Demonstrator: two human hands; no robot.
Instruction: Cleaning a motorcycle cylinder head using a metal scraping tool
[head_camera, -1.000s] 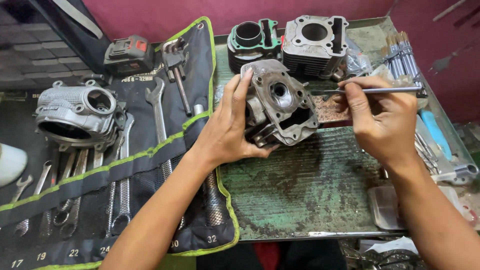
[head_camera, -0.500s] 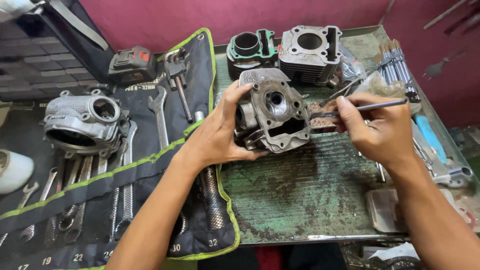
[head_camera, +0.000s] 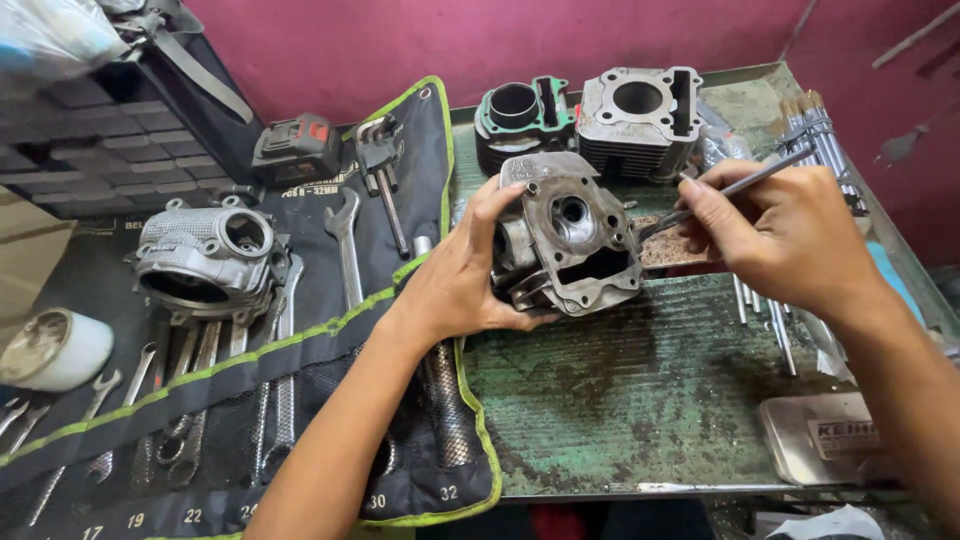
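On the green surface (head_camera: 640, 400), beside the tool roll (head_camera: 250, 400), the left hand (head_camera: 465, 285) is gripping the cylinder head (head_camera: 570, 235), tilting it upright with its ported face toward the camera. The right hand (head_camera: 775, 235) is pinching a thin metal rod (head_camera: 735, 187), its tip touching the head's right edge. Steadying the casting firmly and guiding the rod lightly seems wise, lest the tip slip.

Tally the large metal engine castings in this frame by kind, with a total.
Cylinder heads: 2, one held tilted in the left hand at, one resting on the tool roll.
Finned cylinder blocks: 2, at the tray's back, dark and grey.
Total: 4.
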